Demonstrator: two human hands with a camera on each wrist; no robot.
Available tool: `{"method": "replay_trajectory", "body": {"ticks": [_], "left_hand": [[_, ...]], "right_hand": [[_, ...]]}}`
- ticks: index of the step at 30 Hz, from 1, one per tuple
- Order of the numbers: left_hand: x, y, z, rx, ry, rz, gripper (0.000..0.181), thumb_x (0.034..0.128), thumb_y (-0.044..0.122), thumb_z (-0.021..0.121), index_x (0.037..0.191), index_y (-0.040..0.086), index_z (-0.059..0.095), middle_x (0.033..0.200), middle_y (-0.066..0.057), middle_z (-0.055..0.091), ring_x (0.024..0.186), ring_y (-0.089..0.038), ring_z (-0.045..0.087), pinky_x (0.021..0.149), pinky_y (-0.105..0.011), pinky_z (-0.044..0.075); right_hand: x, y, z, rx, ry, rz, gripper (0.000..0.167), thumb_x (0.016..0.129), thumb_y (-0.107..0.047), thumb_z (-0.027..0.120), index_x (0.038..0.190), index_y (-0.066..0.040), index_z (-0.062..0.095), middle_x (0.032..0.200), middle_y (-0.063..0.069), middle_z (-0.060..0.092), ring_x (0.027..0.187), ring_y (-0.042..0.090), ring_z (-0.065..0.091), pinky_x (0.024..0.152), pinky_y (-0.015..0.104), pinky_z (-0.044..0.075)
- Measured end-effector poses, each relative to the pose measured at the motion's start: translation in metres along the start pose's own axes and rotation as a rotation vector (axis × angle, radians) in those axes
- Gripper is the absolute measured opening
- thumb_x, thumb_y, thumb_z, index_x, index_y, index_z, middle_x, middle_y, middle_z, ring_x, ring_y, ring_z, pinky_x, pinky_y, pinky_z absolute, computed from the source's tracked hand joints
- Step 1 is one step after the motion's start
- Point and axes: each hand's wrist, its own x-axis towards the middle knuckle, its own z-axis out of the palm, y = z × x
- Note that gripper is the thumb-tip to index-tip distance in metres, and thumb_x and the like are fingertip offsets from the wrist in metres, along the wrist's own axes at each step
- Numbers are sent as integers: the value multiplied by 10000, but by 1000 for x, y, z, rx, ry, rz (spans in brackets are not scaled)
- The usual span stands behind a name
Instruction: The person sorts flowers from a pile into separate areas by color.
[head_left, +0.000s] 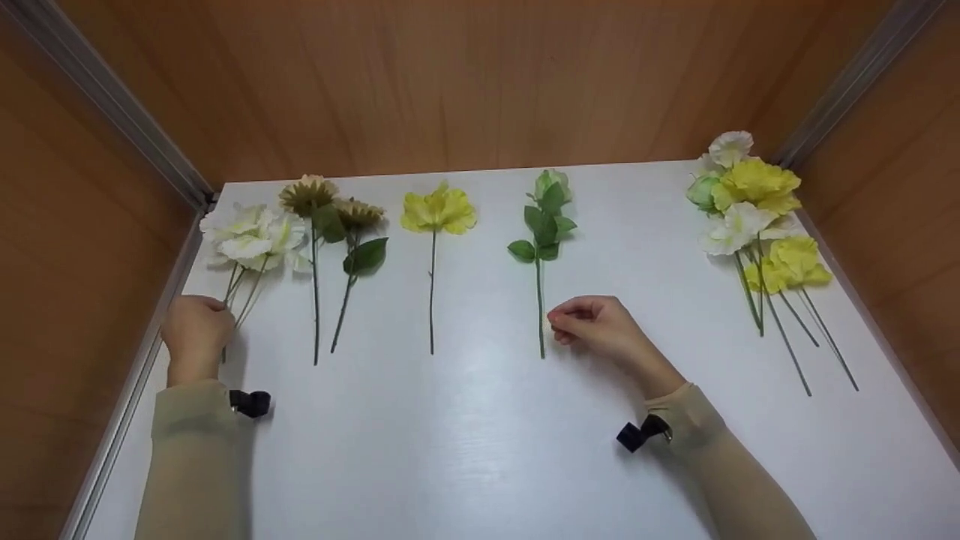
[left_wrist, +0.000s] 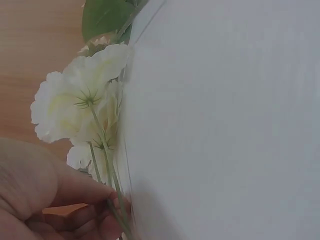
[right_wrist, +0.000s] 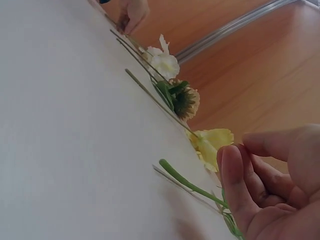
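At the far left, my left hand (head_left: 196, 330) pinches a stem of the white flowers (head_left: 251, 238); in the left wrist view the thumb and fingers (left_wrist: 95, 192) meet on the stems just below the white blooms (left_wrist: 80, 100). My right hand (head_left: 600, 326) is just right of the lower stem of the green rosebud (head_left: 540, 300), its fingers loosely bent with the tips close together. The right wrist view shows nothing held in that hand (right_wrist: 275, 175), and the green stem (right_wrist: 187, 184) lies on the table beside it.
Two brownish flowers (head_left: 309, 196) and a yellow flower (head_left: 439, 211) lie between the hands. A pile of white, yellow and green flowers (head_left: 754, 187) lies at the right on the white table (head_left: 465, 450). Wooden panels (head_left: 450, 82) stand at the back and sides.
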Motion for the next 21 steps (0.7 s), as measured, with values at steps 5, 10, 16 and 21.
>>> {"method": "replay_trajectory", "body": {"ticks": [5, 10, 16, 21], "left_hand": [[-3, -1, -2, 9, 39, 9, 357, 969, 54, 543, 1185, -145, 745, 1220, -349, 716, 1213, -598, 572, 1057, -667, 406], [-1, -1, -4, 21, 30, 11, 398, 992, 141, 568, 1207, -156, 722, 1215, -366, 709, 1250, -609, 538, 1086, -662, 381], [1, -6, -5, 133, -44, 87, 732, 1017, 466, 657, 1262, -222, 616, 1261, -428, 642, 1259, -650, 499, 1101, -717, 342], [-2, -10, -4, 93, -77, 111, 537, 1000, 324, 685, 1148, -192, 669, 1080, -386, 701, 1006, -568, 623, 859, -647, 500]], "right_hand": [[-1, -4, -19, 4, 49, -10, 266, 1060, -68, 717, 1210, 152, 723, 1046, 203, 782, 855, 133, 762, 805, 278, 641], [-4, -8, -33, 50, 78, -29, 281, 1063, -65, 714, 1226, 163, 708, 1034, 145, 779, 869, 136, 769, 828, 281, 644], [-9, -15, -46, 82, 117, -24, 274, 1063, -71, 719, 1228, 148, 705, 1053, 156, 776, 883, 149, 765, 840, 292, 646], [-20, -23, -71, 68, 192, -39, 300, 1064, -136, 739, 1236, 109, 716, 1067, 103, 782, 926, 157, 758, 862, 286, 642]]}}
